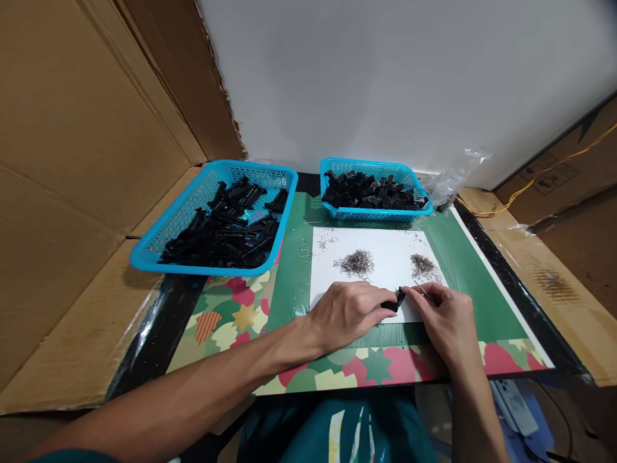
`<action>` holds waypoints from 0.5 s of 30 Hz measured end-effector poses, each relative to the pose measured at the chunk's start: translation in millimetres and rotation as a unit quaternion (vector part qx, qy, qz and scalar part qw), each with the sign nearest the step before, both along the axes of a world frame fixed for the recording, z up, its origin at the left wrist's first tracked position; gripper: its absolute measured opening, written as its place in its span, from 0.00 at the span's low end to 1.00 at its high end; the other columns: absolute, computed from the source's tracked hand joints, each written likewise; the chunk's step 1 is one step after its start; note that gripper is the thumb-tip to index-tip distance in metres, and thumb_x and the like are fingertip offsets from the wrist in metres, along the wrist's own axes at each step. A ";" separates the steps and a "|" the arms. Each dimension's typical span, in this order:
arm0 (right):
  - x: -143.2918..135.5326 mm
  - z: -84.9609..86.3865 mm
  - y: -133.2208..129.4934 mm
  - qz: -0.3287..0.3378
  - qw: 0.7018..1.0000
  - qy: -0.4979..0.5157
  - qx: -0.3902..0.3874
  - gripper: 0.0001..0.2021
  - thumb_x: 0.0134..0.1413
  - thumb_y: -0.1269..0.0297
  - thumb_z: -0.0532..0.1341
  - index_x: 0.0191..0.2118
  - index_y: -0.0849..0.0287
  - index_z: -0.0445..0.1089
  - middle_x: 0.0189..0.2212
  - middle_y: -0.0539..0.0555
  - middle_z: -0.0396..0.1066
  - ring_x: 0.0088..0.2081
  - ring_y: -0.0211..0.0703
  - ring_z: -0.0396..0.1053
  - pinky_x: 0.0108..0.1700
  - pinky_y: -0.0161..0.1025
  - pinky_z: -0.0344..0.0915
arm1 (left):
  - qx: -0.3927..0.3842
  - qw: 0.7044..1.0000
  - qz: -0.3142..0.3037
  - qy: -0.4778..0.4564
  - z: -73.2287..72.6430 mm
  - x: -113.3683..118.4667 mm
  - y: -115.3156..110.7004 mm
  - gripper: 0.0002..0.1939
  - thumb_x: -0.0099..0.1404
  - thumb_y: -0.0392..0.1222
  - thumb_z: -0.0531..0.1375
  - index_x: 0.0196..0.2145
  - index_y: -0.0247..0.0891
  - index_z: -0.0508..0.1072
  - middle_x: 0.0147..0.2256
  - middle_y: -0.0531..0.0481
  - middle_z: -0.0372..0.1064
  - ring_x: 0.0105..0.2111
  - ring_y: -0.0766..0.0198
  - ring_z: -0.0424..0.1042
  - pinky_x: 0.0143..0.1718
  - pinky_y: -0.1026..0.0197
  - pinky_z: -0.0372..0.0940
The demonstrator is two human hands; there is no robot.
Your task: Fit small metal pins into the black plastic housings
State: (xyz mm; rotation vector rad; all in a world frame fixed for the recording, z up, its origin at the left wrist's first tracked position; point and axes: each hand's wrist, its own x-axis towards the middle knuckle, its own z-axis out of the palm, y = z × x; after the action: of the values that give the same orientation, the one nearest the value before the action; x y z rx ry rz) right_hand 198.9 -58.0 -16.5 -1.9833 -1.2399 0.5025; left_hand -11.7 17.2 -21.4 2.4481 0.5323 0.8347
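Note:
A small black plastic part (394, 302) is pinched between the thumb and fingers of my left hand (348, 311), just above the front of a white sheet (325, 276). My right hand (446, 314) is closed close beside it, thumb and forefinger at the part's right end. A thin metal tool (420, 289) pokes out from the right fingers; its exact kind is unclear. Whether those fingertips also hold something tiny is hidden. Behind the hands, two piles of tiny wire springs lie on the sheet: a larger pile (357, 263) and a smaller pile (423, 265).
A blue basket (144, 254) of long black parts stands at left. Another blue basket (376, 214) with shorter black pieces sits at the back. Crumpled clear plastic (446, 186) lies beside it. Cardboard (87, 128) walls the left side; a yellow wire (525, 186) runs at right.

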 end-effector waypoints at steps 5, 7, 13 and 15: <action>0.1 1.9 -2.0 0.018 0.999 -0.030 -0.003 0.21 0.57 0.44 0.66 0.28 0.60 0.81 0.18 0.51 0.71 0.23 0.41 0.61 0.27 0.38 0.54 | 0.004 1.000 0.002 -0.004 0.8 0.4 0.0 0.08 0.73 0.40 0.67 0.48 0.37 0.80 0.41 0.51 0.84 0.39 0.58 0.83 0.41 0.60 0.72; 0.5 3.6 -2.3 0.033 0.999 -0.019 -0.006 0.20 0.58 0.46 0.66 0.30 0.60 0.83 0.21 0.53 0.75 0.24 0.42 0.64 0.28 0.38 0.56 | 0.003 1.000 0.000 -0.003 0.8 0.4 0.2 0.08 0.73 0.40 0.67 0.49 0.37 0.80 0.41 0.51 0.84 0.39 0.58 0.83 0.41 0.60 0.72; 2.0 8.1 -5.0 0.061 0.998 0.013 -0.011 0.25 0.65 0.45 0.62 0.35 0.62 0.86 0.24 0.54 0.76 0.26 0.44 0.65 0.29 0.38 0.58 | -0.001 1.000 0.004 -0.001 1.4 -0.1 0.7 0.09 0.73 0.41 0.67 0.49 0.38 0.80 0.41 0.50 0.84 0.39 0.58 0.83 0.41 0.60 0.73; 3.9 7.2 -6.9 0.062 0.998 0.025 -0.014 0.25 0.64 0.45 0.62 0.38 0.63 0.86 0.27 0.55 0.78 0.28 0.45 0.68 0.30 0.38 0.61 | 0.000 1.000 0.008 0.000 2.3 -0.1 0.7 0.09 0.73 0.40 0.67 0.49 0.38 0.80 0.41 0.50 0.84 0.39 0.58 0.84 0.41 0.60 0.73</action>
State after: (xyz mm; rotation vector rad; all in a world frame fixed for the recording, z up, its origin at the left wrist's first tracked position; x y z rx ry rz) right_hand 202.8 -64.9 -9.3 -1.9136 -1.3379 0.6305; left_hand -11.8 17.9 -19.1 2.4469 0.5517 0.8399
